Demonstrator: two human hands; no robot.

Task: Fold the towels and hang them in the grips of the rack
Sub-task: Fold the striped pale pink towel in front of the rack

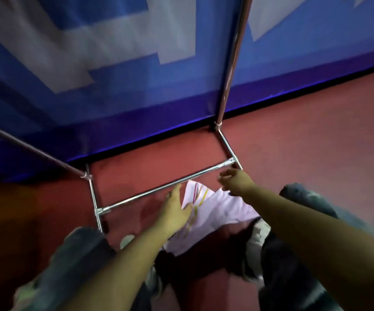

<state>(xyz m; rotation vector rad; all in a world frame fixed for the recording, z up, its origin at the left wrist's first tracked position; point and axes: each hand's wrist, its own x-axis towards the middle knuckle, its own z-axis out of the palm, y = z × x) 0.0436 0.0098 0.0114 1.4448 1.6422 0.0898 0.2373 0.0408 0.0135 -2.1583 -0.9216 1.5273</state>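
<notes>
So the towel was down on the red floor, a pale lilac one with thin pink, yellow and green stripes, lying crumpled just on the near side of the rack's bottom crossbar, between the person's knees. The left hand was reaching down with fingers pretty much straight, laid on the towel's left edge, not gripping anything as far as I could see. The right hand hovered above the towel's far corner near the crossbar's right joint, fingers loosely curled with nothing in them, though the frame was blurry there. The chrome uprights ran up in front of a blue and white banner. No rack grips showed in this shot.
</notes>
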